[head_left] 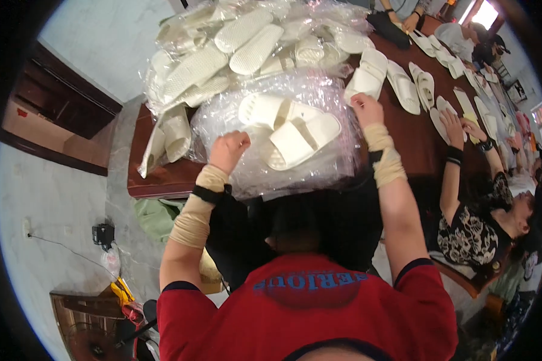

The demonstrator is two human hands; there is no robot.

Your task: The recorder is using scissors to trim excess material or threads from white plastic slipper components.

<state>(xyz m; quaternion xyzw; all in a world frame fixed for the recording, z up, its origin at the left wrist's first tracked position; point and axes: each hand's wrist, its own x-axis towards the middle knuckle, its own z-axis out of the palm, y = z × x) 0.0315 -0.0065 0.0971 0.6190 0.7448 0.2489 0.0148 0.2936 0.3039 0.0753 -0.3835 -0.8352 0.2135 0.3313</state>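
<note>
Beyond the left hand (227, 153), the upper edge cuts off the bagged slippers (245, 31); whether the right hand (367, 111) touches the white slippers (374, 64) just beyond is unclear.

The left hand (227, 151) was beside two white slippers (292, 144) on clear plastic (328, 171), the right hand (367, 110) near more slippers (370, 69) on the worktop (412, 139).

Pale wall (54, 186); grey floor (117, 186); bright window (486, 14)
</note>
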